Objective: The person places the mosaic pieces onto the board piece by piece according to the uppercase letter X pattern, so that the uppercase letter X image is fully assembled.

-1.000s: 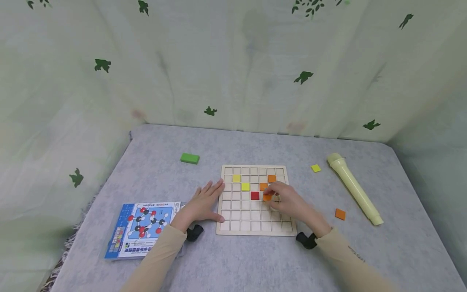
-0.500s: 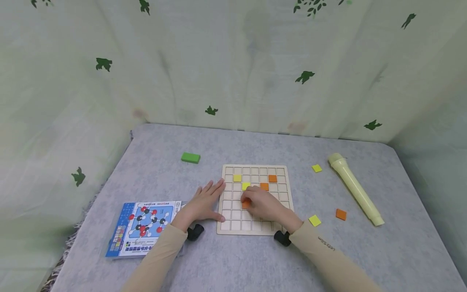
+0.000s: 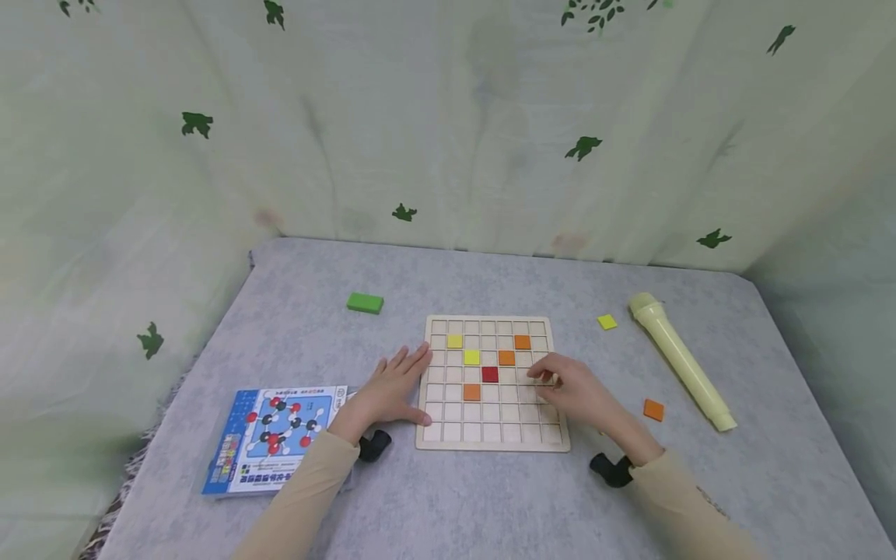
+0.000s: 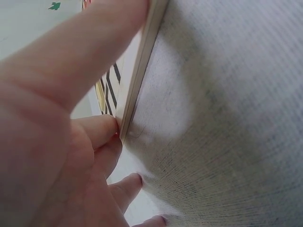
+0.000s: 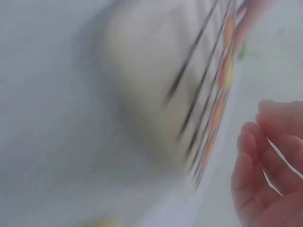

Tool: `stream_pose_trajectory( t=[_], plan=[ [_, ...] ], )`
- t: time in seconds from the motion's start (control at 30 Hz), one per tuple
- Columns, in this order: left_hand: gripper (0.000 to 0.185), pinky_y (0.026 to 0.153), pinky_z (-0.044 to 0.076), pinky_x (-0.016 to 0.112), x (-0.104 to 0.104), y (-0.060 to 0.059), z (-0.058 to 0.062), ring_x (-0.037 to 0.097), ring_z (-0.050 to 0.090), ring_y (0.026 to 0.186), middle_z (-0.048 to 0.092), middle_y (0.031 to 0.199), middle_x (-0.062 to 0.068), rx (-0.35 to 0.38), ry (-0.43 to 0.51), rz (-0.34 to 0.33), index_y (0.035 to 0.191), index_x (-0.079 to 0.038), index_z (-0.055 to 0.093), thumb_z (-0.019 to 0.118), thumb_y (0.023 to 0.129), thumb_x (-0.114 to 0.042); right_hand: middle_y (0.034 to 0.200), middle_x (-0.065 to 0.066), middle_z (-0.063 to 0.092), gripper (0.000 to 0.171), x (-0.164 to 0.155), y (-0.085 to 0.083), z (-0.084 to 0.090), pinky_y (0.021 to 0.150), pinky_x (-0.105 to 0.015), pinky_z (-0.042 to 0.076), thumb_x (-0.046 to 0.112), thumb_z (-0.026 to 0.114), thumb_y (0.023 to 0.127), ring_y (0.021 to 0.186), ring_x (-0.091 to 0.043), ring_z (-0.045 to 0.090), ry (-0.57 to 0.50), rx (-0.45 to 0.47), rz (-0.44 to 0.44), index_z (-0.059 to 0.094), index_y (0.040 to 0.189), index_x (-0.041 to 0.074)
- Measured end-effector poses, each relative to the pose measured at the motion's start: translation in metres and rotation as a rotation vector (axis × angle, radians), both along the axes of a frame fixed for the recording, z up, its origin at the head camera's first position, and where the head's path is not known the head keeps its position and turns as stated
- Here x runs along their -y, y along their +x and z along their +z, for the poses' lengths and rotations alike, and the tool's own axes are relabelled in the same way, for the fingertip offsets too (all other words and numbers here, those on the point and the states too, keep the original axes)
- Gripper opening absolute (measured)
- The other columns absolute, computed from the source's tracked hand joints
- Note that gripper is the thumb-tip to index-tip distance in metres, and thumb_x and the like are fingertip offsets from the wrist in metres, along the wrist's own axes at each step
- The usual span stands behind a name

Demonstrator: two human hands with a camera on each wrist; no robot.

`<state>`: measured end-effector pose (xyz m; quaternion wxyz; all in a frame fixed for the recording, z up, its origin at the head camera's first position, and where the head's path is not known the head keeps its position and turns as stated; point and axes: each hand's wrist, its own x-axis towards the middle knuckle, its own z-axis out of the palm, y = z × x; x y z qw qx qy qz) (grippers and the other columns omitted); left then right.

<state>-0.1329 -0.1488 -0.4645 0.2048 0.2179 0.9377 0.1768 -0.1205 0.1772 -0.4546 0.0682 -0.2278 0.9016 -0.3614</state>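
A pale wooden grid board (image 3: 451, 432) lies on the table. My left hand (image 3: 381, 398) rests at its left edge with fingers spread; in the left wrist view the thumb (image 4: 80, 45) and a fingertip touch the board's side. Over the board's right columns hovers my right hand (image 3: 575, 393), its fingers loosely bent and nothing between them. On the grid sit two yellow tiles (image 3: 472, 357), a red tile (image 3: 490, 375) and three orange tiles (image 3: 472, 392), set in crossing diagonals. The right wrist view is blurred, but the bare fingers (image 5: 270, 161) show beside the board.
Right of the board lie a loose yellow tile (image 3: 607, 322), an orange tile (image 3: 654, 410) and a long cream tube (image 3: 682, 365). Another yellow tile is mostly hidden by the right wrist. A green block (image 3: 365, 303) lies back left, and a packaged molecule-model set (image 3: 276, 439) is under the left forearm.
My right hand carried an orange tile leftward across the board, let it go in a square below and left of the red tile, then drew back right. The left hand stayed put.
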Motion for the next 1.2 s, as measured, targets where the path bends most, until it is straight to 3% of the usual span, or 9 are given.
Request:
stream_pose_trajectory(
  t=[0.23,0.37,0.5,0.8,1.03,1.2],
  plan=[
    [0.108,0.110,0.006,0.060,0.000,0.000,0.000,0.036,0.002,0.144,0.009,0.160,0.009,-0.007,0.000,0.003,0.153,-0.004,0.018,0.080,0.074,-0.044,0.100,-0.003,0.065,0.027,-0.071,0.025,-0.008,0.072,-0.034,0.052,-0.006,0.072,0.078,0.090,-0.022,0.060,0.042,-0.010,-0.078,0.067,0.102,0.004],
    [0.108,0.110,0.006,0.061,0.001,0.000,0.000,0.037,0.002,0.144,0.009,0.159,0.009,-0.011,0.001,0.001,0.153,-0.004,0.018,0.080,0.074,-0.044,0.100,0.002,0.064,0.032,-0.087,0.036,-0.012,0.076,-0.036,0.051,-0.005,0.076,0.073,0.092,-0.022,0.060,0.108,0.019,-0.058,0.067,0.101,0.009],
    [0.108,0.110,0.006,0.061,0.001,0.001,0.000,0.037,0.002,0.144,0.008,0.159,0.009,-0.009,0.008,0.001,0.153,-0.004,0.018,0.080,0.074,-0.043,0.098,0.004,0.061,0.034,-0.090,0.038,-0.019,0.076,-0.034,0.051,-0.007,0.077,0.070,0.091,-0.018,0.059,0.161,-0.023,-0.032,0.067,0.098,0.011],
    [0.108,0.111,0.005,0.060,0.001,0.000,0.000,0.036,0.001,0.144,0.008,0.160,0.009,-0.007,0.006,-0.003,0.153,-0.005,0.017,0.080,0.074,-0.043,0.095,0.005,0.059,0.029,-0.072,0.026,-0.019,0.072,-0.029,0.051,-0.005,0.075,0.075,0.085,-0.013,0.057,0.127,-0.095,-0.034,0.066,0.099,0.009],
    [0.108,0.110,0.006,0.061,0.001,0.001,0.001,0.038,0.002,0.143,0.009,0.159,0.010,-0.014,0.015,-0.008,0.153,-0.003,0.018,0.080,0.074,-0.042,0.096,0.002,0.058,0.025,-0.021,0.008,-0.011,0.072,-0.029,0.051,-0.001,0.073,0.078,0.084,-0.015,0.054,0.047,-0.075,0.073,0.065,0.101,0.005],
    [0.108,0.110,0.006,0.061,0.000,0.001,0.001,0.038,0.002,0.143,0.009,0.159,0.010,-0.012,0.022,-0.009,0.153,-0.003,0.018,0.080,0.074,-0.042,0.092,0.003,0.056,0.022,0.013,0.000,-0.014,0.069,-0.026,0.046,0.000,0.071,0.079,0.080,-0.013,0.049,0.080,-0.055,0.103,0.066,0.100,0.006]
  ],
)
